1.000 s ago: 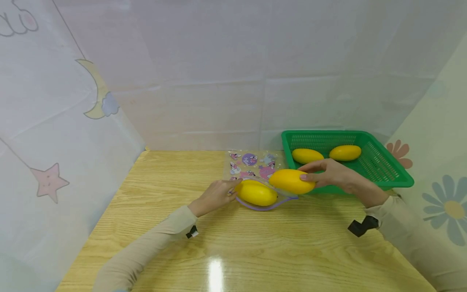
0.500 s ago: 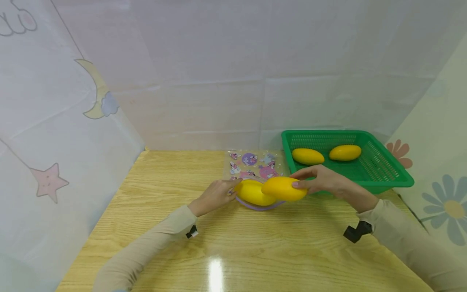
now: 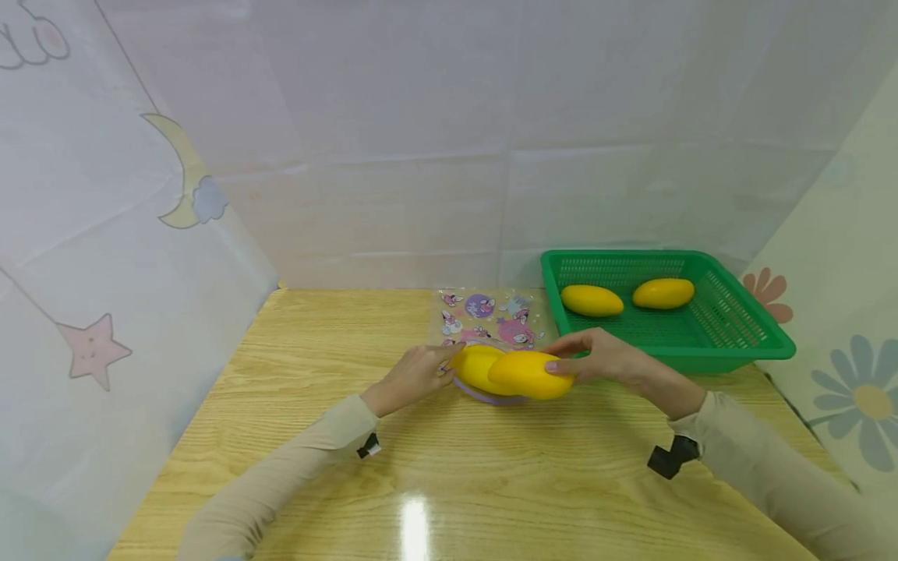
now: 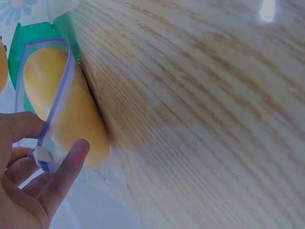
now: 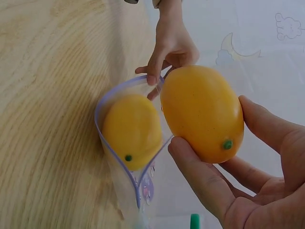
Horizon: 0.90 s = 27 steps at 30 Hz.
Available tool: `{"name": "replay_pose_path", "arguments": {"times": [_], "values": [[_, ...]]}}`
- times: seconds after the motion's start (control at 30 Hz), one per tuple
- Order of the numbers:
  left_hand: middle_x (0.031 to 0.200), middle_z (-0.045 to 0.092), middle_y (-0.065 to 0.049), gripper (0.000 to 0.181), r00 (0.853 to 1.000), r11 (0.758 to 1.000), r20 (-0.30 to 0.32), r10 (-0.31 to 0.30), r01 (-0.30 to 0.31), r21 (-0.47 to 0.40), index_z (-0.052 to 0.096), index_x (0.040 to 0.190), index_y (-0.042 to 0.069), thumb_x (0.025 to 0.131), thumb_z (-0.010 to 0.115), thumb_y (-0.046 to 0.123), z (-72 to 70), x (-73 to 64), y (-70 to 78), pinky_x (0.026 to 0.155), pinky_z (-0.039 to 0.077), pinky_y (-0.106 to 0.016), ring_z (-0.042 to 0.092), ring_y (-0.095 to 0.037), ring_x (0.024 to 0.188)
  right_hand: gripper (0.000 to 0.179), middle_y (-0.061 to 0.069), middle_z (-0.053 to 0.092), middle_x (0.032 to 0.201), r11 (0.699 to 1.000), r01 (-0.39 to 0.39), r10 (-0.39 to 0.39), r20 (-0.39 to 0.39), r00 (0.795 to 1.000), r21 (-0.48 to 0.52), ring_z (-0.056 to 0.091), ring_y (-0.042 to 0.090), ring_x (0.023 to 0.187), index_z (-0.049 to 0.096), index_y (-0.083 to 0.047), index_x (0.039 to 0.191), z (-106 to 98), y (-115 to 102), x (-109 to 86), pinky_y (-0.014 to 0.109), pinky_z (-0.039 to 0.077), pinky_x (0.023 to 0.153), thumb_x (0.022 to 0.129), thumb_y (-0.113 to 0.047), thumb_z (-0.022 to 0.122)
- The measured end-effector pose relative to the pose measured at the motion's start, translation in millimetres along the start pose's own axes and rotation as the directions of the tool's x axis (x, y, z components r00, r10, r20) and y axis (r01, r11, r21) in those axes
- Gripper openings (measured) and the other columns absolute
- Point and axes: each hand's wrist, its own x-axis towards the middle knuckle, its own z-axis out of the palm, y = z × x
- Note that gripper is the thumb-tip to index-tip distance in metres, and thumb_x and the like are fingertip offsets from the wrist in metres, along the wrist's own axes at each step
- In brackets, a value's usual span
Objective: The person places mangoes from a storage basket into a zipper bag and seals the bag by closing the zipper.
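A clear zip bag (image 3: pixel 515 331) with pink and purple cartoon prints lies on the table, its purple-edged mouth spread open toward me. Inside the mouth rests one yellow mango (image 3: pixel 473 368), its green stem end visible in the right wrist view. My left hand (image 3: pixel 415 375) pinches the bag's left corner beside the white slider (image 4: pixel 43 153). With thumb and fingers, my right hand (image 3: pixel 603 360) grips a second yellow mango (image 5: pixel 202 112). This mango is held up at the right side of the bag's mouth, overlapping the first one in the head view.
At the back right stands a green plastic basket (image 3: pixel 779 343) with two more mangoes, one left (image 3: pixel 592 301) and one right (image 3: pixel 662 294). The wooden table (image 3: pixel 449 483) meets a pale cloth backdrop (image 3: pixel 393 195) behind and at the sides.
My right hand has carried its mango left and toward me, from beside the basket to the front of the bag's mouth. The left hand keeps its place on the bag.
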Motion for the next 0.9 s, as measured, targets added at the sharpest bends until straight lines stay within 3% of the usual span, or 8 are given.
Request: {"name": "replay_pose_path", "arguments": {"times": [0.37,0.9], "values": [[0.121,0.067,-0.018,0.043,1.0,1.0,0.003,0.001,-0.001,-0.006,0.061,0.129,-0.005,0.088,0.074,0.004,0.6,-0.8,0.2,0.041,0.026,-0.014,0.022,0.0,0.043,0.051,0.017,0.061,0.125,0.996,-0.029,0.028,0.005,1.0,0.082,0.062,0.023,0.101,0.06,0.003,0.132,15.1,6.6,8.0,0.047,0.055,0.087,0.092,-0.026,0.073],[0.115,0.07,-0.018,0.044,1.0,1.0,0.012,-0.003,0.004,-0.01,0.061,0.129,-0.005,0.088,0.074,0.003,-1.3,-1.4,1.2,0.041,0.025,-0.014,0.022,-0.001,0.042,0.057,0.021,0.056,0.133,0.997,-0.06,0.061,-0.027,0.998,0.038,0.06,0.028,0.109,0.06,0.004,0.132,26.0,11.6,16.0,0.05,0.054,0.088,0.089,-0.031,0.075]]}}
